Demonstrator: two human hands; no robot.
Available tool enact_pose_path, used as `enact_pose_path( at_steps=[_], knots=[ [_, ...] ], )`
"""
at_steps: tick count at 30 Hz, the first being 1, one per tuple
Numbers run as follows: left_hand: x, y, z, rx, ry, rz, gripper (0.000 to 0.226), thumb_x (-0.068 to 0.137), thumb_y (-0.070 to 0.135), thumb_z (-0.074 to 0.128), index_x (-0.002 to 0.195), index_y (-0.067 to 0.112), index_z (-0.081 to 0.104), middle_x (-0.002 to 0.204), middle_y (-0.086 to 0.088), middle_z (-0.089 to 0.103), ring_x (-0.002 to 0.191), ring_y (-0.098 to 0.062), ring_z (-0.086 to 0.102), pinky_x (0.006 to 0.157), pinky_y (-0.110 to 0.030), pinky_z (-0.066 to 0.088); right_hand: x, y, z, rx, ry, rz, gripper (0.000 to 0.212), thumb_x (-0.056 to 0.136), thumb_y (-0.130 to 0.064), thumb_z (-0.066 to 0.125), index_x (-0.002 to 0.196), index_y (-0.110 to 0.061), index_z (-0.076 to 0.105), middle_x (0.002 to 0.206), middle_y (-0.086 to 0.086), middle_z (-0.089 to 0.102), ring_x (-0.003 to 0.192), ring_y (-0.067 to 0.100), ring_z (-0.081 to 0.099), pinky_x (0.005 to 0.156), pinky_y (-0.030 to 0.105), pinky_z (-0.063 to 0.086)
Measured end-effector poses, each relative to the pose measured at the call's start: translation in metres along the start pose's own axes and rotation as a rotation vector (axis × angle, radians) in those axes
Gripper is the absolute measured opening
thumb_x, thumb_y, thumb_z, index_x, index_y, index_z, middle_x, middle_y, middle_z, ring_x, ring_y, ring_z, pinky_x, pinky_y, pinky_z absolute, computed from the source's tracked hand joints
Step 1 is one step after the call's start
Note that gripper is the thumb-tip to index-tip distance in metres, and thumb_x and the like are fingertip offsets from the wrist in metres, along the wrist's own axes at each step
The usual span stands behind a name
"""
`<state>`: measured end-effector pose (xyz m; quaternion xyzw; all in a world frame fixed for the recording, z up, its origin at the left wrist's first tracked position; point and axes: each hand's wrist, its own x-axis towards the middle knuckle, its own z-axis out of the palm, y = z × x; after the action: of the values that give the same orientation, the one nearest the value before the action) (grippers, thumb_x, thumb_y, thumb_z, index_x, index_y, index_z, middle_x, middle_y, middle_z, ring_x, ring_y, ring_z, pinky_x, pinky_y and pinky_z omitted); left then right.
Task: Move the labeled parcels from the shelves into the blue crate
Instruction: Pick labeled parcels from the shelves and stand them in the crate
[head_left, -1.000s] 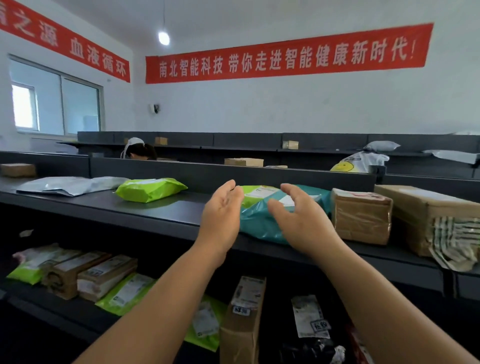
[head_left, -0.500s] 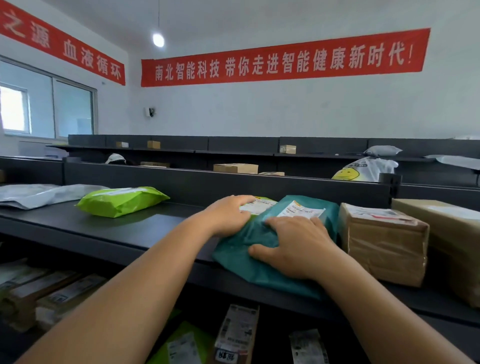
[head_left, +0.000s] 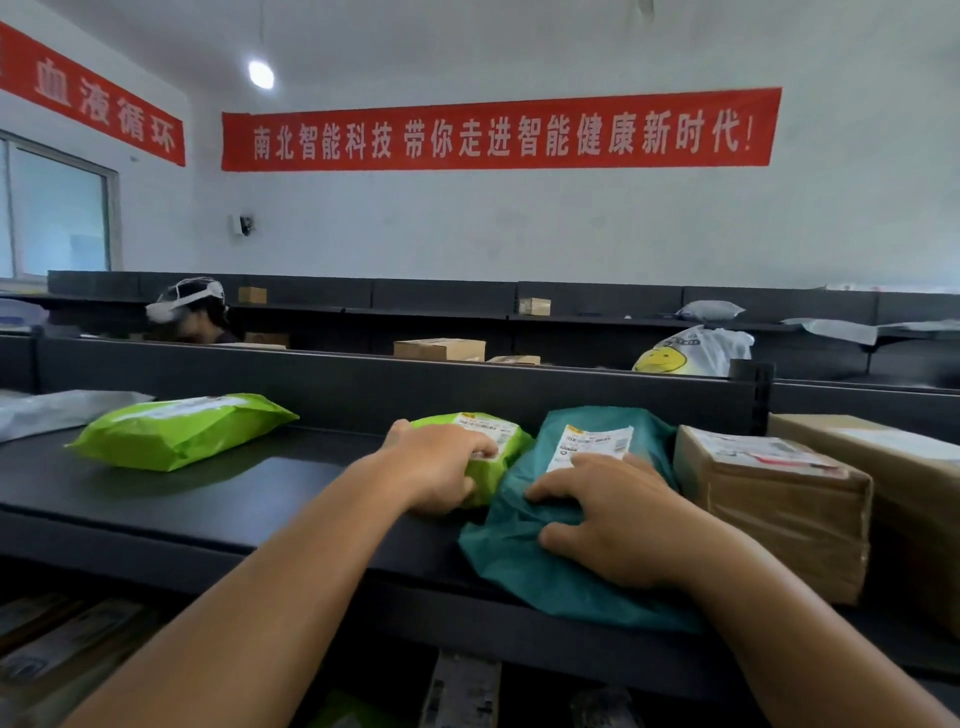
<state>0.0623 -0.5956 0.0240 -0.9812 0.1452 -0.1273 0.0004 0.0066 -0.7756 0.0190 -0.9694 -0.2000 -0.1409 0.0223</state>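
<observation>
— Two parcels, one under each hand. My right hand (head_left: 608, 519) is nearest, fingers curled into the loose front of the teal bag (head_left: 524, 566), which droops over the shelf (head_left: 171, 499) lip. My left hand (head_left: 441, 473) grips the small green pack (head_left: 496, 460) just beyond it, thumb under the near edge, fingers over its label.

— Both held firm, then?

— I'd say the green one is. The teal film looks slack, so I'd gather more of it before lifting, or it may slide out of my fingers.

— Anything crowding you?

— The brown box (head_left: 774, 504) sits right against the teal bag on its right. I'd draw the bag toward me and a little left, not straight up, so the box stays put. The two soft parcels touch, so lifting them together should be cleaner.

— And farther along?

— A larger green bag (head_left: 176, 431) lies well apart to the left, by a grey one (head_left: 57, 410). Those wait.

— The crate?

— Not in view; I'd have to turn to find it.
</observation>
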Motion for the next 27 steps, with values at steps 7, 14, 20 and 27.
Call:
enact_pose_path(
  at_steps=[7, 14, 20, 27],
  knots=[
    [-0.025, -0.011, 0.000, -0.141, 0.086, -0.024, 0.046, 0.094, 0.025, 0.050, 0.137, 0.041, 0.044, 0.149, 0.008, 0.043, 0.135, -0.020, 0.040, 0.110, -0.037, 0.030, -0.005, 0.004, 0.003, 0.123, 0.080, -0.060, 0.034, 0.088, -0.038, 0.060, 0.123, -0.036, 0.064, 0.129, -0.021, 0.061, 0.125, 0.004, 0.049, 0.113, 0.032, 0.026],
    [-0.028, -0.009, 0.003, -0.238, 0.205, 0.000, 0.047, 0.094, 0.026, 0.047, 0.140, 0.034, 0.043, 0.147, 0.008, 0.046, 0.134, -0.018, 0.042, 0.109, -0.034, 0.028, -0.009, 0.002, 0.002, 0.206, 0.098, 0.048, 0.038, 0.085, -0.040, 0.064, 0.123, -0.037, 0.063, 0.127, -0.016, 0.062, 0.122, 0.009, 0.053, 0.105, 0.025, 0.036],
    [-0.032, 0.009, -0.001, -0.641, 0.414, 0.069, 0.051, 0.094, 0.019, 0.050, 0.144, 0.021, 0.041, 0.147, 0.001, 0.046, 0.134, -0.014, 0.042, 0.108, -0.026, 0.030, -0.022, -0.011, -0.001, 0.301, 0.318, 0.124, 0.057, 0.089, -0.045, 0.057, 0.143, -0.032, 0.042, 0.149, -0.011, 0.043, 0.140, 0.013, 0.035, 0.116, 0.036, 0.025],
    [-0.046, 0.062, -0.025, -1.116, 0.435, 0.143, 0.052, 0.097, 0.023, 0.049, 0.147, 0.022, 0.034, 0.149, 0.005, 0.042, 0.134, -0.008, 0.041, 0.109, -0.026, 0.032, -0.056, -0.010, -0.020, 0.492, 0.689, 0.315, 0.057, 0.092, -0.038, 0.058, 0.145, -0.029, 0.038, 0.147, -0.011, 0.043, 0.135, 0.007, 0.038, 0.103, 0.020, 0.028]
  ],
)
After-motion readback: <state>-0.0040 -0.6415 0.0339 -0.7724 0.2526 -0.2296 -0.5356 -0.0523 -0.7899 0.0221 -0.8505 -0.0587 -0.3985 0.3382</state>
